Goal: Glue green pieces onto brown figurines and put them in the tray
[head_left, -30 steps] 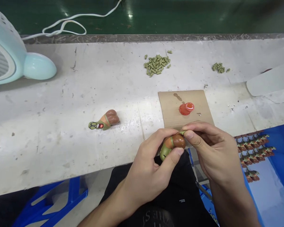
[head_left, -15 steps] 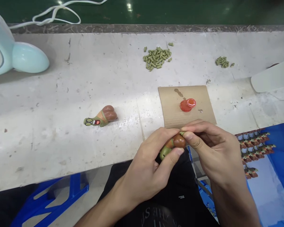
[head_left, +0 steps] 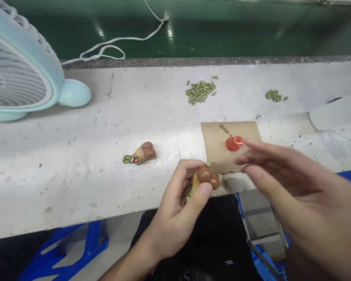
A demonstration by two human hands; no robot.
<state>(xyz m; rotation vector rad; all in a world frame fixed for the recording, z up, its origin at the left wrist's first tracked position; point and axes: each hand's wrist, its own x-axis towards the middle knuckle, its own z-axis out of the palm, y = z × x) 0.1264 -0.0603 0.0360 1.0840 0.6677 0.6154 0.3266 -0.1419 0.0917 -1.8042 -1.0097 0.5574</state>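
Note:
My left hand (head_left: 178, 207) grips a small brown, orange and green figurine (head_left: 204, 175) between thumb and fingers, just over the table's front edge. A little green piece (head_left: 210, 164) sticks up from the figurine's brown end. Off to the right, my right hand (head_left: 292, 191) is raised with its fingers apart and nothing visible in them, slightly blurred. Beyond it, a small red cup (head_left: 234, 143) with a glossy top stands on a cardboard sheet (head_left: 215, 146). Another figurine, with glasses and an open mouth (head_left: 140, 153), lies on the table to the left.
A pile of small green pieces (head_left: 200, 92) lies at the back middle, and a smaller pile (head_left: 273, 95) further right. A light blue fan (head_left: 46, 74) stands at the left with a white cable (head_left: 117, 40). A white container (head_left: 339, 111) sits at the right. Below is a blue stool (head_left: 90, 249).
My right hand has let go of the green piece at the figurine and moved away to the right, opening. The left hand keeps its grip. The head view has tilted up.

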